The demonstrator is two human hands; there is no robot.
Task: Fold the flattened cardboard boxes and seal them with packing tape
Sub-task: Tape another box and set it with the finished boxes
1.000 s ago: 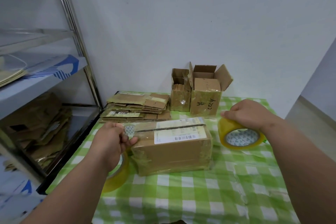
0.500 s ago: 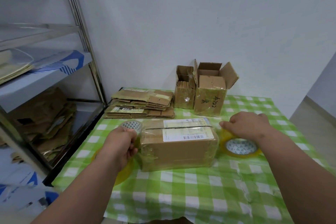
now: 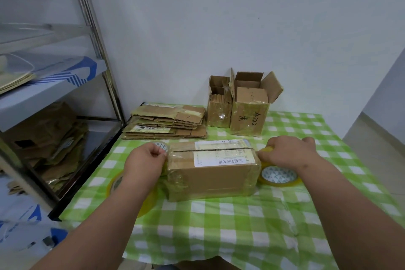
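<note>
A folded cardboard box (image 3: 210, 175) with white labels lies in the middle of the green checked table. Clear tape runs along its top seam. My left hand (image 3: 144, 160) is at the box's left end, its fingers curled and pinching the tape there. My right hand (image 3: 289, 153) grips a yellow tape roll (image 3: 278, 176) low against the box's right end. A second yellow roll (image 3: 116, 184) lies on the cloth under my left forearm. The patterned core of another roll (image 3: 161, 146) shows just behind my left fingers.
A stack of flattened boxes (image 3: 166, 123) lies at the back left of the table (image 3: 219, 226). Two open upright boxes (image 3: 249, 112) stand behind it to the right, by the wall. A metal shelf (image 3: 98, 50) holding more cardboard stands at the left.
My right hand has brought the tape roll in and down from the right to the box's right end. My left hand has stayed at the left end.
</note>
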